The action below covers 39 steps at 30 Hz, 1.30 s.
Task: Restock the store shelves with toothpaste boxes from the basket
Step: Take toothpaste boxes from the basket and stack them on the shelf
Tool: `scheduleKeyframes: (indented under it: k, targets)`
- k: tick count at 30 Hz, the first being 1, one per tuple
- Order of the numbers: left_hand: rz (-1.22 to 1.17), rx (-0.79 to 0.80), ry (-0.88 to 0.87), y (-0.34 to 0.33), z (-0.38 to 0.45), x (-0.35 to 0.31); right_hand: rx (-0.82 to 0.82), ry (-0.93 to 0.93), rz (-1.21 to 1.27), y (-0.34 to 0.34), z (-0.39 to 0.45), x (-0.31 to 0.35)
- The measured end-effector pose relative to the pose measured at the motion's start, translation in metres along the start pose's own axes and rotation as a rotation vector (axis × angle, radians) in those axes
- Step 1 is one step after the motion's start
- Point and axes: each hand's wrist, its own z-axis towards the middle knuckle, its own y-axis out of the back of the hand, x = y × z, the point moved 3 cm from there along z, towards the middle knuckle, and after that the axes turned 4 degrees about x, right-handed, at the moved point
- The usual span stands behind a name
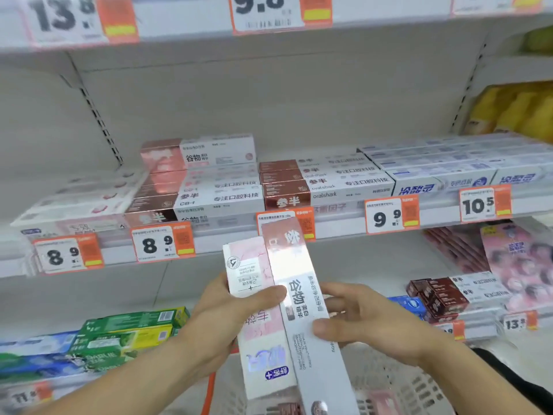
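**Two boxes in hand, shelf rows part-filled**

Two toothpaste boxes are held up in front of the middle shelf [329, 227], seen from the single head view. The left hand [230, 322] grips the pink-and-white box [251, 283], thumb curled across its face and the other fingers hidden behind it. The right hand [368, 322] holds the long silver-white box [299, 295], thumb pressed on its near face and fingers wrapped round its right edge. Both boxes stand nearly upright, tilted slightly, and the silver-white one overlaps the right edge of the pink one, so they touch.

Near and low in the view sits the pale mesh basket [398, 384], with more boxes [284, 408] just visible inside it, though blur keeps me from counting them.

On the middle shelf, rows of matching boxes [209, 181] already lie stacked behind the price tags [163, 241]. The stack at centre-left rises higher than the brown-ended row [314, 181] to its right, and much open space remains above all of them. The lower shelf carries green boxes [128, 330] at left and dark red ones [434, 295] at right.

My reading is that restocking is partway along: some stock looks placed, two boxes are ready to go up, and the basket is not yet emptied. Matching each box to its row comes next.
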Motion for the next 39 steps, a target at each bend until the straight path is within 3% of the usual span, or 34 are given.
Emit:
scheduleKeyframes:
  k: [2,9,17,21,25,33,39]
  targets:
    - [-0.03,0.012,-0.058,0.002,-0.004,-0.016,0.002,0.044,-0.015,0.001,0.0,0.017]
    - [-0.183,-0.052,-0.169,0.007,0.013,-0.047,-0.305,0.175,-0.173,0.009,0.01,0.082]
    - [-0.25,-0.155,-0.131,0.029,0.018,-0.052,-0.388,0.351,-0.95,0.02,0.065,0.195]
    - [-0.287,-0.191,-0.123,0.049,0.014,-0.057,-0.326,0.402,-1.138,0.019,0.124,0.235]
    - [-0.319,-0.22,-0.124,0.064,0.007,-0.063,-0.246,0.405,-1.266,0.006,0.185,0.243]
    - [-0.37,-0.239,-0.151,0.089,0.0,-0.071,-0.326,0.314,-1.487,0.002,0.246,0.21]
    - [-0.37,-0.241,-0.159,0.098,-0.001,-0.071,-0.35,0.315,-1.457,0.011,0.251,0.2]
